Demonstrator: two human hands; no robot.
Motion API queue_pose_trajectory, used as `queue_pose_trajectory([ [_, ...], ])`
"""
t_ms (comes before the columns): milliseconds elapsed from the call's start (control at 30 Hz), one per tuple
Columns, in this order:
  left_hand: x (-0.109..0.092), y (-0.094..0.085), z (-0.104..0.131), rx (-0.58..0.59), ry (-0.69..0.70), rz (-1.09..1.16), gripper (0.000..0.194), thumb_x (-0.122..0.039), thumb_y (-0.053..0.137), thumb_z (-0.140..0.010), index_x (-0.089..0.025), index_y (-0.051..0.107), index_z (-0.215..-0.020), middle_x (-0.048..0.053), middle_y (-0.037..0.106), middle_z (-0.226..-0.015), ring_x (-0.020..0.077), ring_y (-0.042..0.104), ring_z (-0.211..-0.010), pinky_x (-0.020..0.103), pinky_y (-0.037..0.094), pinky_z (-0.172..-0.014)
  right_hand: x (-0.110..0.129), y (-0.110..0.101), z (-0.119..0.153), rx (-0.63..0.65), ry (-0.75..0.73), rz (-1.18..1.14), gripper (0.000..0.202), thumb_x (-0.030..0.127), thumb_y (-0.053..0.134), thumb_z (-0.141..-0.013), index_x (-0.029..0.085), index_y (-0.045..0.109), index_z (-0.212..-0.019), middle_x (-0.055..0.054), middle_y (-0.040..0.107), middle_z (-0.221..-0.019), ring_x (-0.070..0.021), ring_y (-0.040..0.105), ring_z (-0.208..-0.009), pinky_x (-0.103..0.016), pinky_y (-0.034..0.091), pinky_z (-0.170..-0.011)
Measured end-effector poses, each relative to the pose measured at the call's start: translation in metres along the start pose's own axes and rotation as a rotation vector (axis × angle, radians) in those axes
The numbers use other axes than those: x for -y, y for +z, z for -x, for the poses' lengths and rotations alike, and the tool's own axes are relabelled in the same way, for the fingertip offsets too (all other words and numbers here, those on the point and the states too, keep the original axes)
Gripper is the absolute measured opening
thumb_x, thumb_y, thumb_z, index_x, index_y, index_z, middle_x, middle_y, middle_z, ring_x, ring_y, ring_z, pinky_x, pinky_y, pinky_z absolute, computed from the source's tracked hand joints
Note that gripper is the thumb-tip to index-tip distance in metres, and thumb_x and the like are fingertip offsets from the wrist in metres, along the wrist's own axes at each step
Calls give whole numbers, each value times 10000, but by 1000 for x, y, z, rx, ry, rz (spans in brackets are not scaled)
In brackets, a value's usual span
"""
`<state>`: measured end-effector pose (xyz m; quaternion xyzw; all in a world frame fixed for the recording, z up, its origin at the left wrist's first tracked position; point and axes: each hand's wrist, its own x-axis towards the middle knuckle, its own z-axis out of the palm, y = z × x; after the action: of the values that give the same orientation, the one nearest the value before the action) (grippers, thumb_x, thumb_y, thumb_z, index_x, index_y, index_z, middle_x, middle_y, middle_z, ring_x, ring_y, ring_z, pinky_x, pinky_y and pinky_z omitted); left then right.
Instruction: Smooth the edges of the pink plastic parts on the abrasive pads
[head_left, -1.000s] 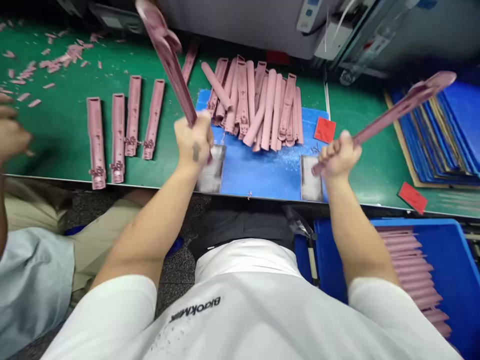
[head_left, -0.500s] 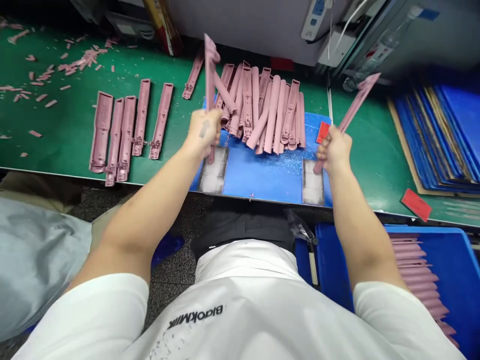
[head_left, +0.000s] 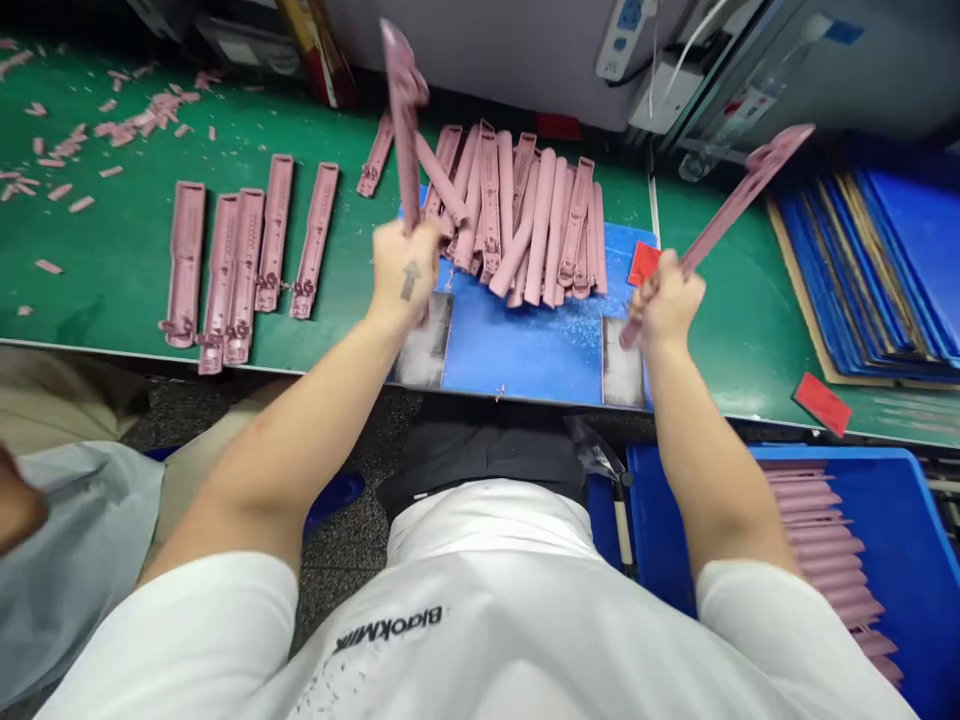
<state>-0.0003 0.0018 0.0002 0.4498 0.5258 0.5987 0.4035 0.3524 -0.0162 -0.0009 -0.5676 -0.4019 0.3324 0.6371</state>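
Observation:
My left hand (head_left: 406, 268) is closed around a long pink plastic part (head_left: 403, 140) that stands nearly upright, its top end blurred. A similar pink part (head_left: 739, 205) is gripped in my right hand (head_left: 666, 300), slanting up to the right, its lower end over a grey patch. Between and beyond my hands, a heap of pink strips (head_left: 550, 225) lies on the blue mat (head_left: 517, 345), some with hollow sides up, others with smooth backs up. Several more pink strips (head_left: 246, 270) lie side by side left of my left hand.
Pink scraps (head_left: 150, 112) litter the green table (head_left: 97, 290) at left. Stacked blue sheets (head_left: 892, 270) and red blocks (head_left: 823, 404) are at right. A blue bin (head_left: 900, 560) below holds pink parts. Another person's grey clothing (head_left: 82, 570) shows at lower left.
Both held parts have swung, the left one's top leftward and the right one's tip farther right. The leftmost strip on the table has shifted and turned slightly. Something brown has appeared at the left edge.

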Motion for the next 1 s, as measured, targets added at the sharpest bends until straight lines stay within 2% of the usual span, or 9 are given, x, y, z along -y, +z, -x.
queue_pose_trajectory([
  [167,-18,-25,64,-68,162,78,821,-903,704,-1051,-260,296,-744,-26,243,-652,156,329,-583,358,321,-600,14,-27,72,152,-304,79,841,1010,705,-1018,292,395,-711,30,388,-645,-165,460,-618,-346,464,-614],
  [267,-22,-40,81,37,7,29,823,-821,805,-997,-268,288,-676,-30,201,-587,150,272,-508,351,240,-526,28,-48,113,279,-188,141,803,913,774,-1055,283,446,-679,23,408,-595,-161,441,-574,-352,409,-570],
  [367,-15,-25,43,82,-131,-48,855,-874,884,-904,-274,309,-702,-45,201,-558,131,232,-514,339,184,-513,33,-30,81,137,30,203,852,1000,792,-974,322,340,-727,70,311,-562,-137,303,-521,-341,315,-495],
  [500,-3,-6,21,11,117,-10,940,-1116,572,-997,-249,260,-814,-33,155,-656,150,324,-620,344,318,-613,24,-2,32,-11,-95,211,847,1135,485,-1002,331,321,-793,51,354,-684,-148,400,-630,-350,482,-617],
  [600,-7,-29,73,26,295,30,872,-975,717,-1020,-256,327,-719,-2,283,-633,180,360,-609,411,344,-641,27,-25,79,83,-163,230,922,1203,639,-836,310,427,-749,-2,491,-750,-196,569,-758,-398,636,-789],
  [700,-15,-48,101,90,90,10,762,-788,802,-1001,-286,337,-665,5,266,-589,204,299,-559,429,284,-583,37,-52,127,175,-8,209,843,1062,766,-920,305,445,-736,15,456,-652,-200,522,-617,-405,614,-636],
  [800,-12,-31,62,75,-94,-37,743,-750,854,-939,-284,326,-701,-22,188,-587,174,276,-583,396,288,-595,39,-42,101,122,156,237,740,878,823,-1026,313,441,-736,66,360,-577,-140,347,-481,-335,439,-453],
  [867,-8,-13,32,3,5,-30,764,-844,769,-990,-277,315,-753,-30,169,-625,170,327,-621,379,357,-641,35,-23,64,19,99,242,705,853,659,-1136,330,385,-752,76,316,-586,-136,313,-492,-322,418,-457],
  [1000,-8,-24,69,49,254,-105,715,-897,543,-1080,-290,384,-735,35,423,-685,250,507,-696,481,511,-743,28,-25,74,16,-215,295,722,944,511,-1141,315,513,-787,-40,623,-807,-241,732,-865,-451,717,-984],
])
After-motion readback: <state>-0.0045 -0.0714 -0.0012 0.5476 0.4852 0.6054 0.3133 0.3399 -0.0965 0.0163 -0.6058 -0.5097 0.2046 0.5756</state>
